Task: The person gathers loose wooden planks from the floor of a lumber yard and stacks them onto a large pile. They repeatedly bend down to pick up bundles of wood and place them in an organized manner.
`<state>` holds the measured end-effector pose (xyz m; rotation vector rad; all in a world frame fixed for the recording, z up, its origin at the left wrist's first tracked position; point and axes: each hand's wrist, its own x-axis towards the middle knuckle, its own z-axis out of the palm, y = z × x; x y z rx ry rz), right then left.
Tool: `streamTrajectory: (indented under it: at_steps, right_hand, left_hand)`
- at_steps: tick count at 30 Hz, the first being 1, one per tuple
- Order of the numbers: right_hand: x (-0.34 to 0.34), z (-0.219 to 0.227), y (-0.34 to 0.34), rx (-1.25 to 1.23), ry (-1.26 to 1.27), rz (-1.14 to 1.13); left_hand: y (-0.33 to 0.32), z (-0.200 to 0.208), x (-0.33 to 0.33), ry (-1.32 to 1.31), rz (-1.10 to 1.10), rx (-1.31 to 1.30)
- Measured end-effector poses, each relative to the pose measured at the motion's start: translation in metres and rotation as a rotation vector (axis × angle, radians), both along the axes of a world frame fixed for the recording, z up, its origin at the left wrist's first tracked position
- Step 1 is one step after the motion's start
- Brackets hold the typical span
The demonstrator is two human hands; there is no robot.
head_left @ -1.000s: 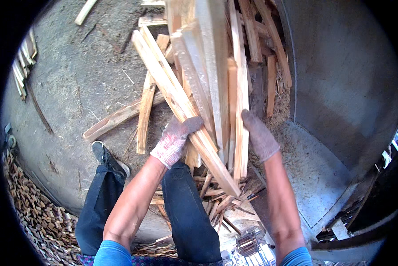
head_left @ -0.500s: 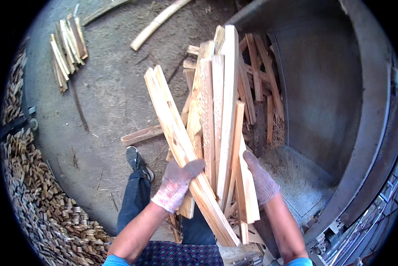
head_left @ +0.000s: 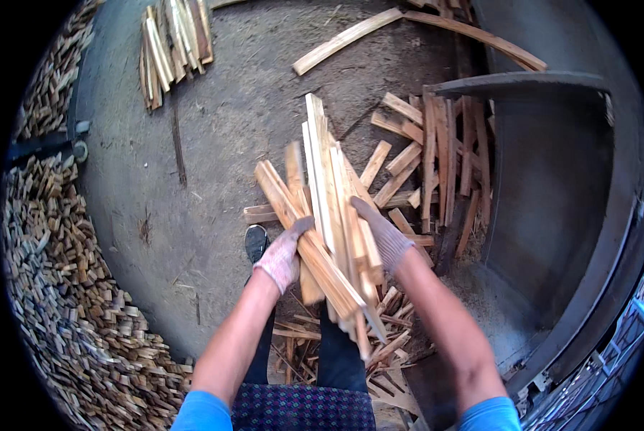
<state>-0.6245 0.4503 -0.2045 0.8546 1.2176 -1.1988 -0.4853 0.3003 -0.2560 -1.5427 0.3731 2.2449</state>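
Between my two gloved hands I carry a loose bundle of wooden sticks (head_left: pixel 329 194), splayed at the far end. My left hand (head_left: pixel 285 253) is closed round its left side, thumb over a thick split stick (head_left: pixel 315 251). From the right, my right hand (head_left: pixel 383 233) presses on the bundle, its fingers mostly hidden. The near ends of the sticks hang above a heap of short wood scraps (head_left: pixel 390 323) by my legs. Right of the bundle, more wooden strips (head_left: pixel 444 158) lie on the floor beside a large metal bin (head_left: pixel 552 187).
A big stack of cut wood (head_left: pixel 85 309) runs along the left. A small bundle of sticks (head_left: pixel 175 43) lies on the floor at the far left. Long curved slats (head_left: pixel 347 42) lie at the far side. The metal bin's curved rim (head_left: pixel 602 309) stands at the right.
The bundle has come lower and nearer my body, still between both hands, and its sticks have shifted. My view has turned, showing more of the floor pile and scraps.
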Motion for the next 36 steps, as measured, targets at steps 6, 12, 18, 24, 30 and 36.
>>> streamTrajectory:
  at_steps: [6, 12, 18, 24, 30, 36]
  right_hand:
    - [0.052, -0.04, -0.051, -0.043, 0.001, 0.017]
    - [0.061, 0.005, -0.047, -0.007, 0.056, 0.034]
    - [0.063, 0.1, -0.047, -0.08, 0.034, 0.16]
    - [0.081, 0.151, 0.034, -0.09, 0.075, 0.31]
    - [0.064, 0.138, 0.063, -0.36, 0.263, 0.167]
    - [0.052, -0.007, 0.075, -0.338, 0.309, 0.129]
  left_hand:
    - [-0.024, -0.038, 0.068, 0.024, -0.004, 0.043]
    - [-0.024, -0.006, 0.082, 0.042, 0.052, -0.005]
    - [-0.013, 0.092, 0.093, 0.031, 0.098, 0.004]
    - [0.018, 0.194, 0.095, 0.151, 0.104, -0.401]
    - [0.04, 0.196, 0.082, 0.305, -0.015, -0.917]
    - [0.026, 0.091, 0.057, 0.313, -0.136, -1.029]
